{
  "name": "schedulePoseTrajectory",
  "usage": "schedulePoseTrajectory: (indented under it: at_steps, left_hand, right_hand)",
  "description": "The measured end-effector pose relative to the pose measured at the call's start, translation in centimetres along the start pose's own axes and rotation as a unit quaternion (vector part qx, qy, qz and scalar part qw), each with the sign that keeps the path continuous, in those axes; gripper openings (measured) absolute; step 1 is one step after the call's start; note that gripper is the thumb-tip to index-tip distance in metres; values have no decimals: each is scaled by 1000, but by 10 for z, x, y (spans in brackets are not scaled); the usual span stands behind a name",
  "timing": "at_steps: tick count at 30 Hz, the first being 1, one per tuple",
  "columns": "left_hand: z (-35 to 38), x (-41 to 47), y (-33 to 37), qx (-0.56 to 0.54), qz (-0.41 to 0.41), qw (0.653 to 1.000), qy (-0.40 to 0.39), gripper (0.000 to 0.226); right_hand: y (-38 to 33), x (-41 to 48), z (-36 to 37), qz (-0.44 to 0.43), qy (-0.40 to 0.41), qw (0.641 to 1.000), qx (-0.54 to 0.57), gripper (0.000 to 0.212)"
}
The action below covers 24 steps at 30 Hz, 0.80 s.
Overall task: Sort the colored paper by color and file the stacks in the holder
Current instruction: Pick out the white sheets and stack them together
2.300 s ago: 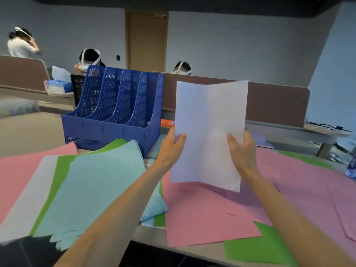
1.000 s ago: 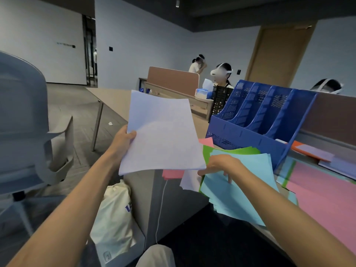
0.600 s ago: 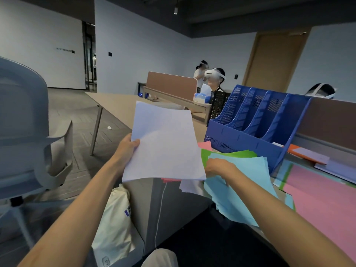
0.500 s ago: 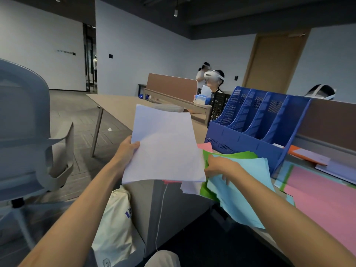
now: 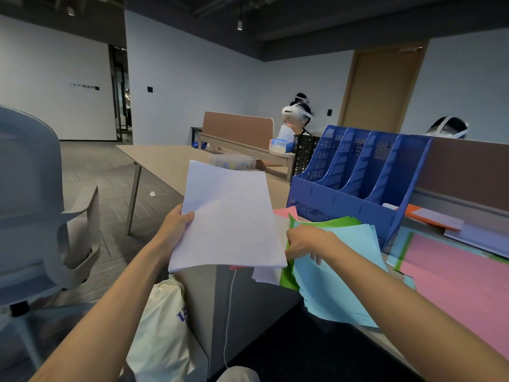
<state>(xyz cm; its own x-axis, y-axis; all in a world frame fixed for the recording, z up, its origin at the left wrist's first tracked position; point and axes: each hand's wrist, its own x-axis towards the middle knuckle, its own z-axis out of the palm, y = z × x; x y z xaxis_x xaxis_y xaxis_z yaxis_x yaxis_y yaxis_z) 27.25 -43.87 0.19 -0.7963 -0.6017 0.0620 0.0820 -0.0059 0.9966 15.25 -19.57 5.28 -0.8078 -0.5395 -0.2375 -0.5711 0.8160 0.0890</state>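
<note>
The left hand pinches the left edge of a white sheet, thumb on top, holding it up above the desk corner. The right hand curls round the left edge of the pale blue stack. Over the last half second it has peeled that stack back, baring more of the green sheet and a second white sheet underneath. That likely gives the held sheet its matching pile. Behind stands the blue holder, with no paper showing in its slots. Pink paper lies to the right.
</note>
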Motion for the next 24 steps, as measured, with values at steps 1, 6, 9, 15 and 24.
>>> schedulePoseTrajectory:
  at_steps: [1, 6, 9, 15, 24]
  left_hand:
    - [0, 1, 0, 1, -1, 1000, -2, 23]
    - [1, 0, 3, 3, -6, 1000, -13, 24]
    - [-1, 0, 4, 12, -6, 1000, -13, 24]
    - [4, 4, 1, 19, -18, 999, -18, 22]
    - [38, 19, -4, 42, -38, 995, -77, 31]
  right_hand:
    - [0, 0, 0, 1, -4, 1000, -3, 51]
    - [-7, 0, 1, -26, -23, 998, -46, 58]
    - [-5, 1, -3, -52, -30, 996, -65, 44]
    - [15, 4, -8, -19, -30, 999, -16, 44]
    - [44, 10, -23, -13, -20, 999, 47, 9]
